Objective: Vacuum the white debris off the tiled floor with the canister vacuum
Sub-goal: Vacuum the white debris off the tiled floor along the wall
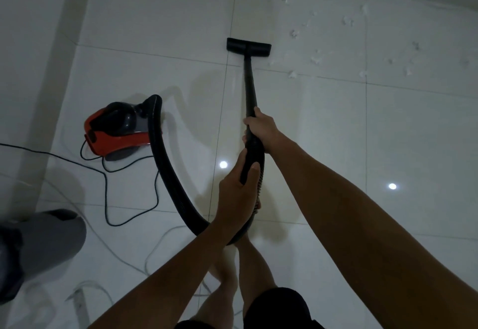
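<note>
Both hands grip the black wand [250, 90]: right hand [261, 124] ahead, left hand [236, 194] behind. It points away, floor nozzle [248, 47] crosswise, white debris [292, 73] just right.

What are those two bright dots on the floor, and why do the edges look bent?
Head view: the dots are lamp glare on the glossy floor; the wide-angle lens bows the tile lines; the room is dim, with a soft shadow beside the vacuum.
</note>
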